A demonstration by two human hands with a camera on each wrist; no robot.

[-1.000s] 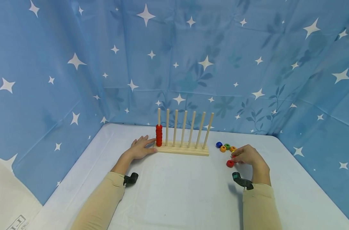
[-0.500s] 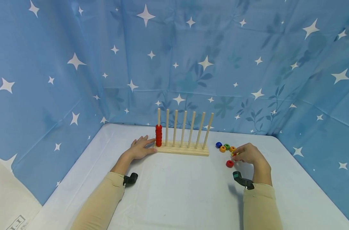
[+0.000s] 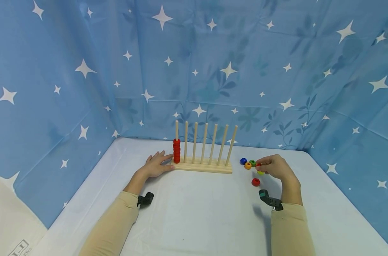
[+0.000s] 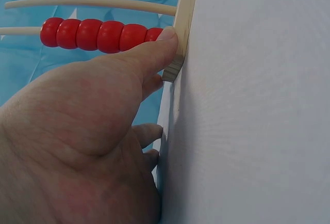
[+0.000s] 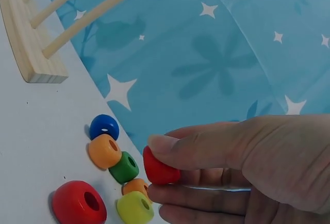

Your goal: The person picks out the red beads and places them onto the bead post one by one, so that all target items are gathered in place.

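A wooden bead abacus frame point(image 3: 201, 167) with a row of upright pegs stands toward the back of the table. Red beads point(image 4: 98, 35) are stacked on its leftmost peg. My left hand point(image 3: 155, 166) holds the base's left end, thumb at the front and index finger behind. Off to the right, my right hand point(image 3: 277, 167) pinches a red bead point(image 5: 160, 168) between thumb and fingers, just above the loose beads. Another red bead point(image 5: 77, 203) lies nearer on the table. A yellow bead point(image 5: 135, 207) and an orange bead point(image 5: 136, 187) lie beneath my right fingers, partly hidden in the head view.
A blue bead point(image 5: 104, 127), a second orange bead point(image 5: 102, 150) and a green bead point(image 5: 125, 167) lie grouped between the frame and my right hand. Behind the white table point(image 3: 194, 213) hangs a blue curtain point(image 3: 181, 71) patterned with stars.
My right hand, with the red bead in its fingers, has lifted and shifted slightly toward the back, uncovering the yellow bead. My left hand and the frame stay put.
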